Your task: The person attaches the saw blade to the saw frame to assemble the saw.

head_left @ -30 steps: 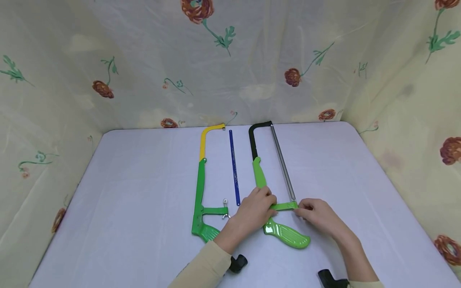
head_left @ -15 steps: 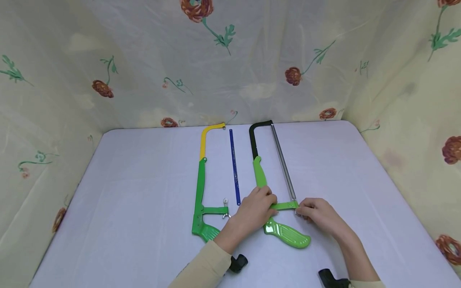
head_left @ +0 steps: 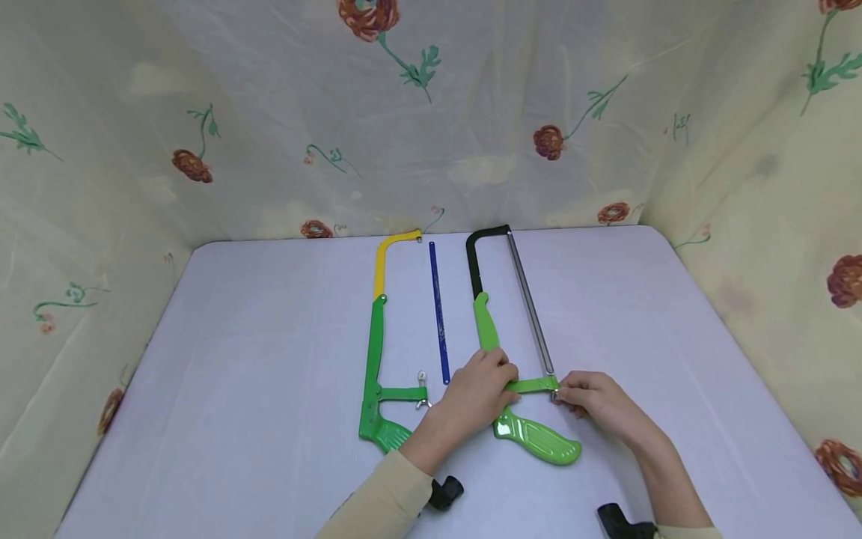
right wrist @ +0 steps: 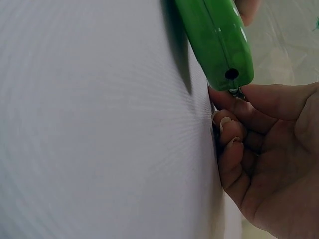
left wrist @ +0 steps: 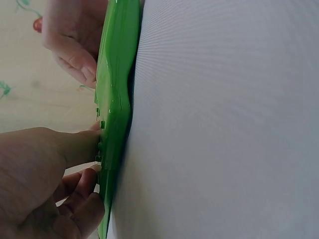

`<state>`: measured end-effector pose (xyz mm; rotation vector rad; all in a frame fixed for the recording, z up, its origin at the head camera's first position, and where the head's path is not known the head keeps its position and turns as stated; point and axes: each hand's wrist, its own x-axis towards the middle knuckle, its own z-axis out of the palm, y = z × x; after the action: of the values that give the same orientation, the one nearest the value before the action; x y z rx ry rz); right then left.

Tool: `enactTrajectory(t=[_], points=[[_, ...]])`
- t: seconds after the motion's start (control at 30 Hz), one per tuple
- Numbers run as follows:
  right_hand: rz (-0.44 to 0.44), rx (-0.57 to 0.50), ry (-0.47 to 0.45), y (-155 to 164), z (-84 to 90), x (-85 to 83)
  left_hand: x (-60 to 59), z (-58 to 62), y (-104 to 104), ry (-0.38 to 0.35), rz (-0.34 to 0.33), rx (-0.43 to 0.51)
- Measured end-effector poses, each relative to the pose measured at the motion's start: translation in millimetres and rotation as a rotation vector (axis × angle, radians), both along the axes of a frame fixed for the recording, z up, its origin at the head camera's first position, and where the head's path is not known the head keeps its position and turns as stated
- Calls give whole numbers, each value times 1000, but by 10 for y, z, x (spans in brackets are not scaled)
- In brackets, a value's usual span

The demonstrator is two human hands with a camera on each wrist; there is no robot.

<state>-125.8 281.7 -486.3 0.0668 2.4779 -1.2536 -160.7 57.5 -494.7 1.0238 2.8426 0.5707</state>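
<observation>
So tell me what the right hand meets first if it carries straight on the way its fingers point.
The right hand points leftward; first comes the green crossbar of the black-and-green hacksaw, which its fingers already appear to touch at the end.

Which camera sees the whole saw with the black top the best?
The head view: the black-and-green hacksaw lies whole on the table. The left wrist view shows only its green edge; the right wrist view shows just the green end the right hand pinches at.

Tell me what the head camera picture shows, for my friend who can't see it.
Two hands work on a green and black saw on a white table: the left hand holds its frame, the right hand pinches its blade end. Left of it lie a blue blade and a green and yellow saw.
</observation>
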Motion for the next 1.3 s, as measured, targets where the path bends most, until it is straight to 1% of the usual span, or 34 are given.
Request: enactTrajectory(t=[0.27,0.63,0.87,1.07,1.17,1.3], points=[[-9,-30,5,9,2,13,-2,-4,1,-6,0,3],[-13,-6,12,14,22,6,0,6,-11,-19,-2,14],[-33,-48,-13,28,17,-32,-5,2,-10,-23,-2,20],[0,-78,-23,47,26,-44,-26,-3,-16,-25,5,11],[23,-66,-42,67,22,-44,-26,-2,-20,-31,4,7],[41,-24,-51,72,20,-36,-23,7,-27,-31,-1,4]])
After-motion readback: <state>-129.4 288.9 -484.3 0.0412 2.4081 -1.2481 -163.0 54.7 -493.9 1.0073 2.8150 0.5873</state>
